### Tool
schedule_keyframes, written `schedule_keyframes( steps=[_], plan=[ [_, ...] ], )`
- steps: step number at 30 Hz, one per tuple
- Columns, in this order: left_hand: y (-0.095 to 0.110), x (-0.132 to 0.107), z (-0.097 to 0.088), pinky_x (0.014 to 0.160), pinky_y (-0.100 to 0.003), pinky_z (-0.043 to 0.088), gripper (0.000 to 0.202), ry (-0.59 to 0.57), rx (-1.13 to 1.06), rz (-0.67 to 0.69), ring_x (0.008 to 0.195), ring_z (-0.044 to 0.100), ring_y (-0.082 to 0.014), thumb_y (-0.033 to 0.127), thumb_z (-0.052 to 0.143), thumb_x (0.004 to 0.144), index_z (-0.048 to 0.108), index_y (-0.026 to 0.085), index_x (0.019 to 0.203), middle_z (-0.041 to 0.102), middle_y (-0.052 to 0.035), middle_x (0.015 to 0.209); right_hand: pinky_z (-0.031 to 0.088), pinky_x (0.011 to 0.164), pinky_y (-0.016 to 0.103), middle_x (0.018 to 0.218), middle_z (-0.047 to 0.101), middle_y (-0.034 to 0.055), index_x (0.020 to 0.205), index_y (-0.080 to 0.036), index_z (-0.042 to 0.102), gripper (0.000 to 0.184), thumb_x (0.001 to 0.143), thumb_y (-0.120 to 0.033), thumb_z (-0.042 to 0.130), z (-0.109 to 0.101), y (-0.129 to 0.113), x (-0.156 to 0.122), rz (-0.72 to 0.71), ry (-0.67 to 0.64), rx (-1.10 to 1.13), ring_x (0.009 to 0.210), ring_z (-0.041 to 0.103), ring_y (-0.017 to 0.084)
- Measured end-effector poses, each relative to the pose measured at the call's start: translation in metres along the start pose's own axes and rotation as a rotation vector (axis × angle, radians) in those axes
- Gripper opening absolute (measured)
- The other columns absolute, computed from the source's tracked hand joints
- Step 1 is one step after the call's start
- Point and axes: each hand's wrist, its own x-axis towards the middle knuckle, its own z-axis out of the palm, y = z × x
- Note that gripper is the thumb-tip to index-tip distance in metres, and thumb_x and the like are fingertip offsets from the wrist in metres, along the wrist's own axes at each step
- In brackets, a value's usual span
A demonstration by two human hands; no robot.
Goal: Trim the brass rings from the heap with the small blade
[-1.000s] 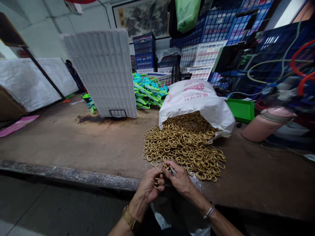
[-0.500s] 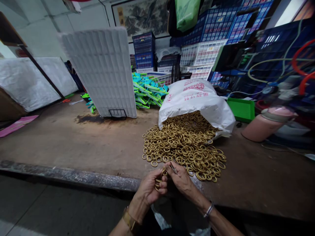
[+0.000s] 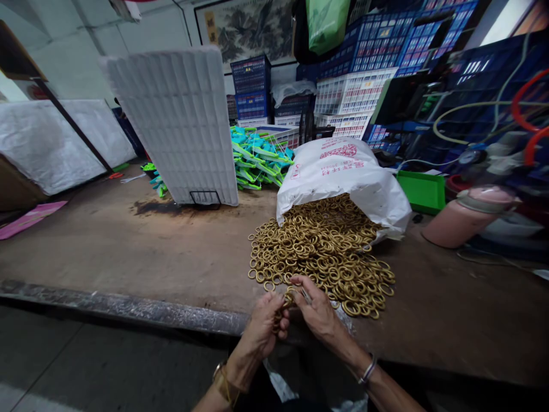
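My left hand (image 3: 262,327) is closed around several brass-coloured rings (image 3: 278,321) at the table's front edge. One ring (image 3: 290,296) pokes up from its fingertips, between the two hands. Close beside it, my right hand (image 3: 319,315) has its thumb at that ring and its index finger stretched out above. A thin grey metal piece (image 3: 306,295) shows between its fingers; its kind is too small to tell. Just beyond both hands lies a heap of brass-coloured rings (image 3: 317,249), spilling from the mouth of a white woven sack (image 3: 343,171).
A white ribbed panel (image 3: 171,126) stands upright on the brown table (image 3: 107,246). Green and turquoise plastic pieces (image 3: 257,157) are piled behind it. At the right are a pink bottle (image 3: 467,217) and a green tray (image 3: 420,191). Stacked crates (image 3: 355,91) rise at the back.
My right index finger has lifted and straightened away from the thumb. My left hand has turned slightly, its thumb now further over the rings. The sack and heap look unchanged.
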Motion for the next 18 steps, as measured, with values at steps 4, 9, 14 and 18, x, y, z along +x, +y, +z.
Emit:
schedule_keyframes(
  steps=[4, 9, 14, 18],
  plan=[
    [-0.001, -0.0002, -0.0001, 0.033, -0.012, 0.02, 0.033, 0.02, 0.07, 0.047, 0.035, 0.036, -0.0019, 0.044, 0.059, 0.068, 0.041, 0.019, 0.079, 0.047, 0.0069, 0.053, 0.044, 0.068, 0.027, 0.079, 0.064, 0.0038, 0.084, -0.019, 0.057, 0.023, 0.076, -0.032, 0.04, -0.0009, 0.0003, -0.0007, 0.028, -0.025, -0.078, 0.074, 0.058, 0.017],
    [-0.0005, -0.0002, -0.0015, 0.033, -0.012, 0.02, 0.033, -0.009, 0.048, 0.025, 0.035, 0.035, -0.0013, 0.044, 0.059, 0.069, 0.044, 0.018, 0.083, 0.047, 0.0066, 0.054, 0.044, 0.067, 0.026, 0.076, 0.063, 0.0041, 0.082, -0.019, 0.057, 0.026, 0.08, -0.035, 0.035, 0.0003, -0.0013, -0.0039, -0.024, -0.054, -0.101, 0.072, 0.058, 0.016],
    [0.0002, -0.0006, -0.0015, 0.034, -0.012, 0.018, 0.034, -0.045, -0.028, -0.042, 0.034, 0.036, -0.0016, 0.044, 0.062, 0.066, 0.045, 0.019, 0.083, 0.047, 0.0065, 0.055, 0.043, 0.07, 0.028, 0.081, 0.064, 0.0048, 0.087, -0.021, 0.058, 0.024, 0.08, -0.03, 0.037, 0.003, 0.0017, -0.0064, -0.103, -0.104, -0.149, 0.075, 0.058, 0.017],
    [-0.0027, 0.0007, -0.0029, 0.035, -0.013, 0.017, 0.033, -0.02, -0.068, -0.058, 0.035, 0.037, -0.0018, 0.042, 0.064, 0.064, 0.043, 0.019, 0.076, 0.048, 0.0062, 0.054, 0.043, 0.071, 0.027, 0.085, 0.064, 0.0032, 0.094, -0.024, 0.058, 0.026, 0.076, -0.019, 0.04, 0.0041, 0.0047, -0.009, -0.183, -0.175, -0.182, 0.077, 0.058, 0.017]
  ],
)
